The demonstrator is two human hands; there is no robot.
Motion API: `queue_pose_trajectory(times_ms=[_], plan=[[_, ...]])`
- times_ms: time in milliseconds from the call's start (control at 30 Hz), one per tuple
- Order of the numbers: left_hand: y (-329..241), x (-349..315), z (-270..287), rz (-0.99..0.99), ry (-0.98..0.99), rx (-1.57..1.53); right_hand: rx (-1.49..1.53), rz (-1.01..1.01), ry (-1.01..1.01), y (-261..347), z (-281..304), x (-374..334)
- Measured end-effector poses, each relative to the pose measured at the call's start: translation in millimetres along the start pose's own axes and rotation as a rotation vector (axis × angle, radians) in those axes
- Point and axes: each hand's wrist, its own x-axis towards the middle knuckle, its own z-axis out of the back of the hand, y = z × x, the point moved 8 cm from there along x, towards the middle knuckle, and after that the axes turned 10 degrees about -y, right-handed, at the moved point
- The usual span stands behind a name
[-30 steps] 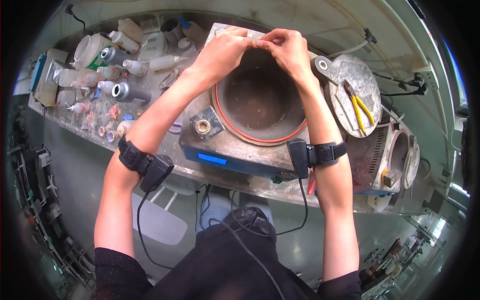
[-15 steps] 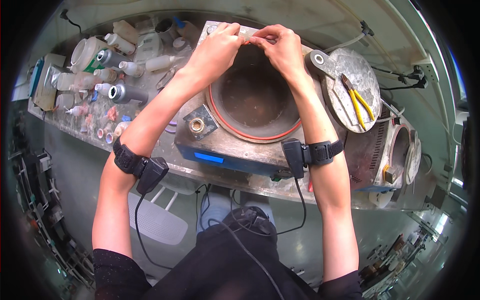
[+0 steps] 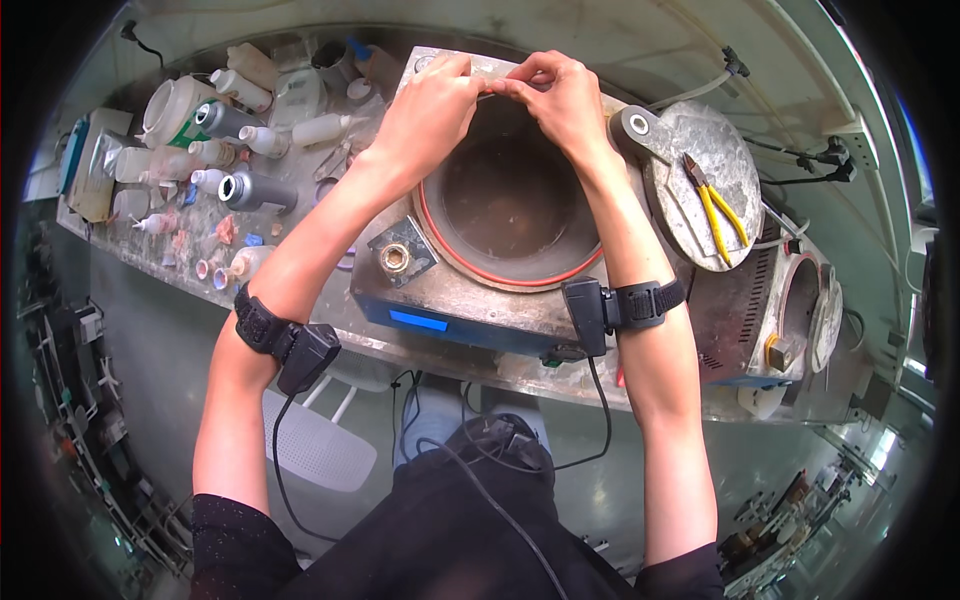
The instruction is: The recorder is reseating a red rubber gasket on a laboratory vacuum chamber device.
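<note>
A round, deep chamber is set into the metal top of a box-shaped machine. Around its mouth runs a thin red sealing ring. At the far rim, my left hand and my right hand meet with fingertips pinched together on the ring, where a bit of red shows between them. The fingers cover most of that stretch. Near the chamber's front left, a dark square plate with a brass-coloured fitting sits on the machine top.
Yellow-handled cutting pliers rest on a round, stained lid swung out to the right. Beyond stands a second machine. Several bottles and a white tub crowd the bench's left side. A chair is below.
Both hands stay pinched at the far rim, their fingertips shifting slightly. The left forearm has moved a little to the right.
</note>
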Motion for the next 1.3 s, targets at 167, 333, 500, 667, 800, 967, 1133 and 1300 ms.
queue_pose_trajectory(times_ms=[167, 333, 500, 667, 800, 967, 1133, 1300], plan=[[-5.7, 3.9, 5.4, 0.024, -0.045, -0.117, -0.027, 0.015, -0.027, 2.3, 3.4, -0.5], [-1.6, 5.1, 0.5, -0.033, -0.027, 0.01, -0.066, -0.052, 0.073, -2.0, 6.0, -1.4], [-2.9, 3.8, 1.2, -0.016, -0.02, 0.023, -0.032, -0.279, 0.088, -25.1, 17.4, 2.3], [-3.6, 5.5, -1.4, -0.018, 0.016, 0.059, -0.069, -0.312, 0.193, -33.0, 13.5, 14.0], [1.2, 2.4, -1.7, 0.003, 0.038, 0.058, -0.095, -0.308, 0.184, -22.2, 9.3, 10.8], [1.1, 4.2, 2.5, 0.014, 0.021, 0.059, -0.141, -0.31, 0.171, -17.1, 5.1, 12.0], [1.5, -1.7, 10.7, 0.076, -0.024, -0.06, -0.056, -0.302, 0.1, -14.1, 1.6, 5.9], [5.9, -10.1, 11.7, 0.081, -0.026, -0.039, -0.069, -0.195, 0.051, -2.7, -4.8, 1.3]])
